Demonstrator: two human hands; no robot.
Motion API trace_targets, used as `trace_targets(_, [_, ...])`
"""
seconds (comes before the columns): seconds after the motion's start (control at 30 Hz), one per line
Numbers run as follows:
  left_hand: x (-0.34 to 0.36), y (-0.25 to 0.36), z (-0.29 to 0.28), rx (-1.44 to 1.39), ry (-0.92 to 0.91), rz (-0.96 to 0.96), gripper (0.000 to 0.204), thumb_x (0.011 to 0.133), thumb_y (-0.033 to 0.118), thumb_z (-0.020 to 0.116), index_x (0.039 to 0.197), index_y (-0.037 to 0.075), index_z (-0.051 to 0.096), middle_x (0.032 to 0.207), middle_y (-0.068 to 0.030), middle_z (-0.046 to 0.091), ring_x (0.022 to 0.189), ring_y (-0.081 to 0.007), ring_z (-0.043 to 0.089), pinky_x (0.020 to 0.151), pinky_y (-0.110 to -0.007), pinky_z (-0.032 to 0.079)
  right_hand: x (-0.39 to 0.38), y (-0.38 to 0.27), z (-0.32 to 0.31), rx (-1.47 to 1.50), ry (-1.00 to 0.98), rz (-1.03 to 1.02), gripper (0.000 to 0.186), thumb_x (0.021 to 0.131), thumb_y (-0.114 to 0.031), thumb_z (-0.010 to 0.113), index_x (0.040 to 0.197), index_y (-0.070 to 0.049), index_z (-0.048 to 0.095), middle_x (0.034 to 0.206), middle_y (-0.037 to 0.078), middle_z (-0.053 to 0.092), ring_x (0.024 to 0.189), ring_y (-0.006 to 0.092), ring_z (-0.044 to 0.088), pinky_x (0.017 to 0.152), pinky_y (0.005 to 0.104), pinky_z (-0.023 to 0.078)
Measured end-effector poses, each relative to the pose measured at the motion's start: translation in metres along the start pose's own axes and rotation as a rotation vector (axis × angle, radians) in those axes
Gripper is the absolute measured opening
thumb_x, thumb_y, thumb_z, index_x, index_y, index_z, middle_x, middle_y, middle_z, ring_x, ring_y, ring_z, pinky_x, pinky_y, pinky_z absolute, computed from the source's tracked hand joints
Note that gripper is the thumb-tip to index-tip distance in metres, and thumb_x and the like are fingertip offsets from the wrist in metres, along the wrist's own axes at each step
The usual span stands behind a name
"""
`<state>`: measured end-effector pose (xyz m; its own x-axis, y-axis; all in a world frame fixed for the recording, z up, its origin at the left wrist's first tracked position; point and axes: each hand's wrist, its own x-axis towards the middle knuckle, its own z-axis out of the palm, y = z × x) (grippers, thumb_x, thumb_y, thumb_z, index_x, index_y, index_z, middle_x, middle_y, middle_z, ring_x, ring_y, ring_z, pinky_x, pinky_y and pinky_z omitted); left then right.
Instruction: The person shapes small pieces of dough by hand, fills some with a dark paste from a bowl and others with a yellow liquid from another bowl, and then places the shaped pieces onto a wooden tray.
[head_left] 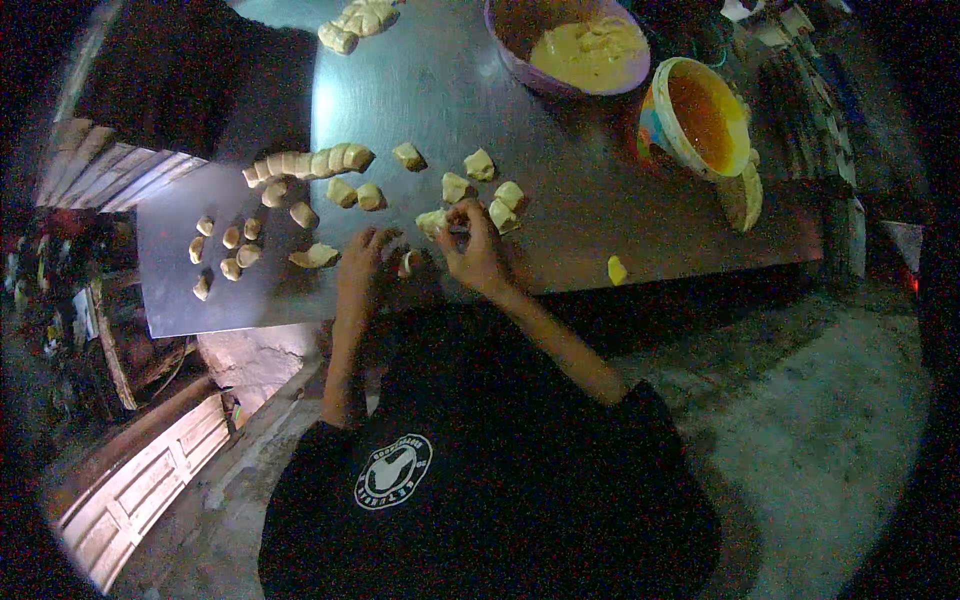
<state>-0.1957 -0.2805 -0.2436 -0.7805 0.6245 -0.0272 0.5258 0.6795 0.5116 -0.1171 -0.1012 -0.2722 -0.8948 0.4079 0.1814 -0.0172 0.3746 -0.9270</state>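
On the metal table point(560, 150), my right hand point(472, 245) has thumb and fingers closed on a pale dough piece point(432, 225). My left hand point(365, 260) rests near the front edge, fingers loosely curved and apart, with nothing visible in them. A small object point(408, 263), too unclear to name, lies between my hands. Cut dough chunks point(480, 165) lie beyond my right hand. A flattened dough scrap point(310, 256) is just left of my left hand, with several small rounded pieces point(248, 255) farther left and a sliced dough log point(305, 165) above them.
At the back stand a purple bowl point(585, 55) of pale batter and a tilted bucket point(695, 120) of orange substance, with a long dough piece point(745, 200) beside it. Another dough log point(355, 22) lies at the far side. A yellow piece point(617, 268) sits near the front edge.
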Motion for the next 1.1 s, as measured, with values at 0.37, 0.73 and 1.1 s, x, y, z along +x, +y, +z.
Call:
trace_targets(0.37, [0.020, 0.202, -0.017, -1.070, 0.403, 0.179, 0.023, 0.085, -0.006, 0.060, 0.107, -0.001, 0.060, 0.106, -0.0107, 0.059, 0.097, -0.0205, 0.059, 0.085, -0.031, 0.050, 0.005, -0.114, -0.181, 0.488, -0.134, -0.106, 0.028, 0.080, 0.004, 0.070, 0.106, -0.003, 0.061, 0.110, 0.009, 0.056, 0.106, 0.0175, 0.057, 0.090, 0.0308, 0.052])
trace_targets(0.73, [0.063, 0.257, -0.024, -0.570, 0.847, 0.391, 0.037, 0.098, 0.035, 0.047, 0.109, 0.002, 0.061, 0.102, -0.0131, 0.063, 0.091, -0.0224, 0.062, 0.082, -0.033, 0.049, 0.030, -0.092, -0.206, 0.737, 0.018, -0.096, 0.021, 0.082, -0.004, 0.069, 0.102, 0.002, 0.066, 0.104, 0.008, 0.061, 0.094, 0.0171, 0.061, 0.085, 0.0332, 0.053])
trace_targets(1.1, [0.123, 0.235, 0.027, -2.301, 1.193, 0.267, 0.052, 0.088, 0.039, 0.061, 0.126, 0.009, 0.041, 0.090, -0.0147, 0.062, 0.074, -0.0244, 0.062, 0.066, -0.037, 0.055, 0.100, -0.161, -0.144, 0.941, -0.309, 0.254, 0.065, 0.079, -0.012, 0.075, 0.133, -0.004, 0.040, 0.114, 0.007, 0.056, 0.109, 0.0177, 0.054, 0.096, 0.0321, 0.044])
